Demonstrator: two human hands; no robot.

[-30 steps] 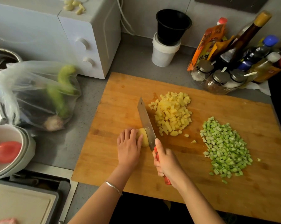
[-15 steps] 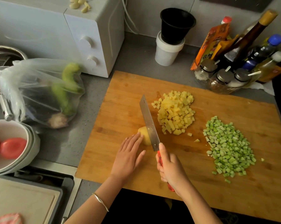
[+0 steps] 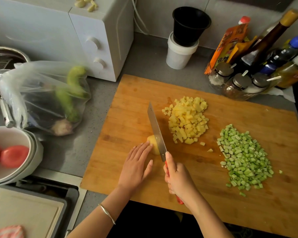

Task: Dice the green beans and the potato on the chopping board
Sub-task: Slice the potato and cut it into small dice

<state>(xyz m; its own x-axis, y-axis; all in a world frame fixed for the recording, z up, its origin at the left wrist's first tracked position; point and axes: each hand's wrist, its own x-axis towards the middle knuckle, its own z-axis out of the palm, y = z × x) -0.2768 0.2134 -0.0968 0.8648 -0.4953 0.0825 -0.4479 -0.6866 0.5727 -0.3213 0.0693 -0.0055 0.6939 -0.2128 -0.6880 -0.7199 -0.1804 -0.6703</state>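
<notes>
Potato piece (image 3: 152, 143) lay at 1 o'clock from left hand (image 3: 136, 166), straight fingers touching it. Right hand (image 3: 178, 180) clamped on knife (image 3: 156, 131), blade against the piece.

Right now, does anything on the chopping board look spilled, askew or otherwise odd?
Nothing serious. Two potato cubes lie loose between the diced potato pile and the green bean pile; a bean bit sits right of its pile, all on the chopping board.

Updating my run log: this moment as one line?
left hand: touches potato piece | right hand: grips knife, blade against it | potato cubes, diced beans: piled on board
</notes>
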